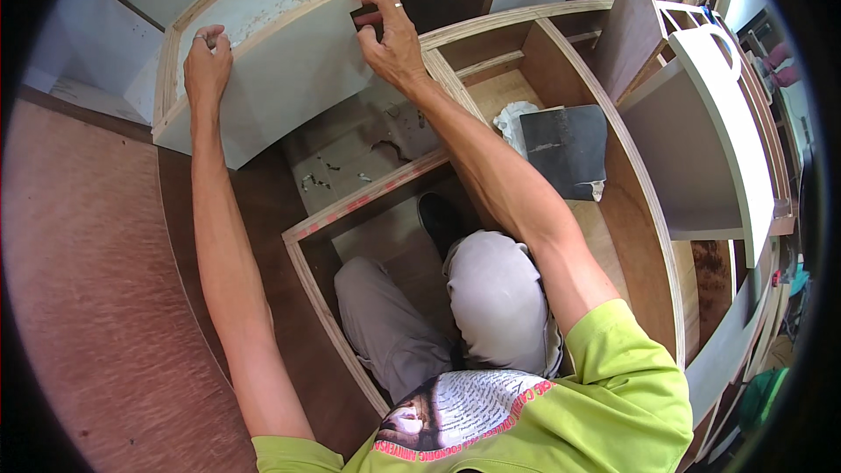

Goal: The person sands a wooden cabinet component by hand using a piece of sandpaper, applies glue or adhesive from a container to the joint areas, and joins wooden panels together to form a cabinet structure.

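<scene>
The plywood cabinet [653, 236] lies open side up on the brown floor [79, 298], its edges pale, its inner walls brown. On its inner panel [350, 166], in the upper bay, a few screws [317, 180] lie scattered. In the right bay a dark sheet [568, 147] lies flat, with a white rag [515, 118] touching its left edge and partly tucked beneath it.

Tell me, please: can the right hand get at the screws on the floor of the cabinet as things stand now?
Probably yes. The screws lie loose on the bare floor just below the grey panel, with nothing over them. But the right hand and left hand both hold that panel, so the right would have to let go first.
</scene>
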{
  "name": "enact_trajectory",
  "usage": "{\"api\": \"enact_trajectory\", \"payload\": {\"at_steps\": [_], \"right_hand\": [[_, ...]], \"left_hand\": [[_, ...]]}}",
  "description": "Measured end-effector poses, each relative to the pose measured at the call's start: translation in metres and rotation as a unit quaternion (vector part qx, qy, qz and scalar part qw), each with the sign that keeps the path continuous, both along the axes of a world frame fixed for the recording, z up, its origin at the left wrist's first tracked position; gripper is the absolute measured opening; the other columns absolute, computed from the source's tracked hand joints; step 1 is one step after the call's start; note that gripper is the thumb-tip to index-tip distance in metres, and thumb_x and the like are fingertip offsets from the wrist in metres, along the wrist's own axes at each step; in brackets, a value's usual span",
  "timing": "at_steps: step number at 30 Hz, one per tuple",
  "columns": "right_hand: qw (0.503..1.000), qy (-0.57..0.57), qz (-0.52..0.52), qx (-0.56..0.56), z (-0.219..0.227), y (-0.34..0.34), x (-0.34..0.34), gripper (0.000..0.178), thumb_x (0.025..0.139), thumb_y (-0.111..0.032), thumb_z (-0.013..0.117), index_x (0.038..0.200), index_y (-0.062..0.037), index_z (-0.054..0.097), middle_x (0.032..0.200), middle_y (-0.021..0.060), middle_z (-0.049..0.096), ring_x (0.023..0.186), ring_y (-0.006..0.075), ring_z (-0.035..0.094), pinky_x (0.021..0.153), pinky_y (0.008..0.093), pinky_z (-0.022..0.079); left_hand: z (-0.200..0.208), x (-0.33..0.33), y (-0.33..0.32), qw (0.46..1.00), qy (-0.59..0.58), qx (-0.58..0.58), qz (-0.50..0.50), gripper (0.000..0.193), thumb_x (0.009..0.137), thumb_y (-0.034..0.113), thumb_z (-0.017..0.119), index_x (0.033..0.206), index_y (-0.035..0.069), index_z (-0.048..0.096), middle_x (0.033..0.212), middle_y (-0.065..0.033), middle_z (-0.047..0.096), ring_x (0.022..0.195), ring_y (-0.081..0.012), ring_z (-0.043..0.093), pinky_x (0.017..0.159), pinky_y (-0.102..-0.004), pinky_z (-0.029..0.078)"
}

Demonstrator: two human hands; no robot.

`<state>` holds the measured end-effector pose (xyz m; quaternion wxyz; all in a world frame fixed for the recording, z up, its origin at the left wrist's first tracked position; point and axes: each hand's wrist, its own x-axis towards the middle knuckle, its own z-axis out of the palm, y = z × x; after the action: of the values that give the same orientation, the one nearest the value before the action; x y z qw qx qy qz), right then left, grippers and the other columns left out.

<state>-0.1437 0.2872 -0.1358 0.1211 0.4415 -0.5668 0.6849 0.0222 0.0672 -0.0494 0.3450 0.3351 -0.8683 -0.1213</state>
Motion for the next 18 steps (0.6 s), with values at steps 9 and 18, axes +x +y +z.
{"api": "enact_trajectory", "payload": {"at_steps": [9, 18], "right_hand": [[1.000, -0.011, 0.013, 0.008, 0.002, 0.000, 0.000, 0.048, 0.076, 0.004, 0.050, 0.122, -0.0115, 0.053, 0.106, 0.0138, 0.057, 0.085, 0.0275, 0.067, 0.075, 0.0387, 0.052], [1.000, -0.021, 0.015, -0.012, -0.004, -0.002, -0.004, 0.044, 0.078, 0.001, 0.051, 0.120, -0.0109, 0.053, 0.107, 0.0145, 0.058, 0.084, 0.0277, 0.067, 0.077, 0.0394, 0.052]], "left_hand": [[-0.002, 0.002, -0.004, 1.000, 0.002, -0.011, -0.004, 0.031, 0.092, 0.026, 0.053, 0.113, 0.006, 0.064, 0.108, -0.0168, 0.070, 0.104, -0.0299, 0.066, 0.090, -0.0379, 0.049], [-0.001, -0.001, -0.002, 1.000, 0.000, 0.006, 0.000, 0.032, 0.091, 0.023, 0.053, 0.114, 0.004, 0.065, 0.107, -0.0176, 0.070, 0.103, -0.0295, 0.067, 0.090, -0.0375, 0.049]]}}
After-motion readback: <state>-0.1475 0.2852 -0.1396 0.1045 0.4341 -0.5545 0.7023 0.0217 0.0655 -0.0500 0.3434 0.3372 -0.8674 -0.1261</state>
